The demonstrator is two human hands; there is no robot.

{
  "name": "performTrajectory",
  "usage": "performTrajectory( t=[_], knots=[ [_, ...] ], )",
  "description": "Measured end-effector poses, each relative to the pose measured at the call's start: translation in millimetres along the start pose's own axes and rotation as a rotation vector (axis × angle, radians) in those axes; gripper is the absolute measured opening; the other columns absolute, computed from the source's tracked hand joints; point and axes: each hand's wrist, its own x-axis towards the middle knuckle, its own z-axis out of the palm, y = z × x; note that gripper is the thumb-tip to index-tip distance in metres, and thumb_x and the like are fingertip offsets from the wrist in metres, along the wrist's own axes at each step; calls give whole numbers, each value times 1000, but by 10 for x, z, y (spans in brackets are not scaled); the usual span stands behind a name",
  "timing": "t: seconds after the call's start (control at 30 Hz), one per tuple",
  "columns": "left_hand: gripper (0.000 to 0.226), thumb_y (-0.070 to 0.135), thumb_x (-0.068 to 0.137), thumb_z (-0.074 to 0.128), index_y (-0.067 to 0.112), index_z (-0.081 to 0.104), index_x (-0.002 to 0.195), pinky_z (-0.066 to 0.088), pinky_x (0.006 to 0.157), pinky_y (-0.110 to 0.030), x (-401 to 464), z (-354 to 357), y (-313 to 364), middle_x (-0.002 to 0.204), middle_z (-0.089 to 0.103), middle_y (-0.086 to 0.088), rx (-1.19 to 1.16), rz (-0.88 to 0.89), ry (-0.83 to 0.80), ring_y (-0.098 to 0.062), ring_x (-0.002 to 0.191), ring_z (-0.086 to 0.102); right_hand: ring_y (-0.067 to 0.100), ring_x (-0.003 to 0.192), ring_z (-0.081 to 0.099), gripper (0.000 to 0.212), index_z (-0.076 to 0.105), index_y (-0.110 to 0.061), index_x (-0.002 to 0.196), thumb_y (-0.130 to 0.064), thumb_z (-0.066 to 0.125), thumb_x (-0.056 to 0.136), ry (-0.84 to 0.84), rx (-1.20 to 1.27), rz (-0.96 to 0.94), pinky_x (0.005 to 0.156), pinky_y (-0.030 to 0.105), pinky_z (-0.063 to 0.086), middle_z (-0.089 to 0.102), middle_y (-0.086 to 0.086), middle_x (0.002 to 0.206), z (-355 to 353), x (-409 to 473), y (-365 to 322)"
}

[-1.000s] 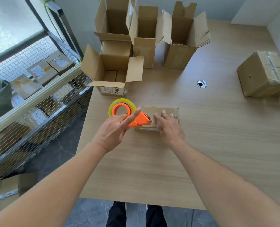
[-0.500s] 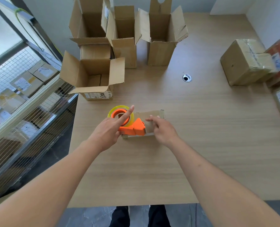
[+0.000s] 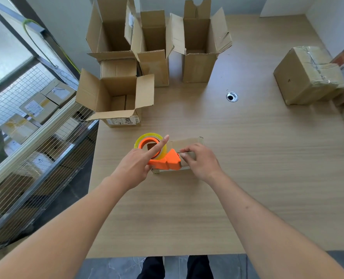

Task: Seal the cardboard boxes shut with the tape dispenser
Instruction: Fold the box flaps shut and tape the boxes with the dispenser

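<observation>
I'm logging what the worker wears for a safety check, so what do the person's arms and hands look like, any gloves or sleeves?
Both forearms are bare all the way to the frame's edge, with no sleeves visible. The left hand and right hand wear no gloves, and no rings, watch or wristband show. Fingernails look short and unpainted.
</observation>
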Motion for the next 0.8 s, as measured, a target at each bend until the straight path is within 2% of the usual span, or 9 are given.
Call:
performTrajectory(
  t=[0.13, 0.3, 0.37, 0.47, 0.63, 0.8],
  knots=[
    [110, 10, 93, 67, 48, -14, 156, 45, 82, -38, 3, -4, 13, 90, 63, -2, 18, -7, -9, -24, 80, 52, 20, 107, 60, 22, 75, -28, 105, -43, 62, 97, 32, -7, 9, 92, 42, 50, 68, -6, 109, 11, 35, -39],
    [110, 10, 92, 69, 47, -12, 157, 41, 77, -35, 1, -28, 36, 87, 61, 0, 40, 1, -18, -22, 77, 48, 20, 100, 58, 9, 75, -31, 91, -40, 74, 91, 56, -52, 26, 83, 37, 50, 61, -6, 98, 5, 81, -37],
    [109, 8, 91, 68, 46, -10, 158, 37, 73, -34, 3, -33, 48, 81, 59, 0, 73, 29, -11, -23, 72, 48, 18, 99, 56, 8, 75, -30, 90, -38, 75, 90, 60, -76, 38, 78, 33, 46, 59, -7, 97, 2, 88, -43],
    [102, 4, 93, 59, 43, -8, 159, 40, 72, -38, -2, -26, 29, 82, 54, 0, 205, 132, -16, -26, 70, 45, 15, 95, 54, 10, 74, -29, 88, -39, 74, 91, 43, -100, 56, 73, 30, 42, 57, -8, 98, -9, 89, -53],
    [87, 12, 99, 46, 54, -6, 155, 39, 78, -37, -60, -70, 46, 89, 44, -3, 424, 268, -79, -24, 74, 40, 15, 93, 58, 17, 65, -34, 76, -33, 75, 90, 33, -79, 73, 75, 34, 50, 58, -7, 98, -49, 106, -21],
    [90, 11, 100, 43, 60, -13, 151, 37, 79, -36, 38, -155, 47, 90, 43, -2, 384, 194, -95, -23, 76, 40, 20, 93, 58, 13, 66, -25, 81, -23, 69, 94, 27, -119, 33, 78, 37, 49, 61, -2, 98, -219, 201, 56]
  ],
)
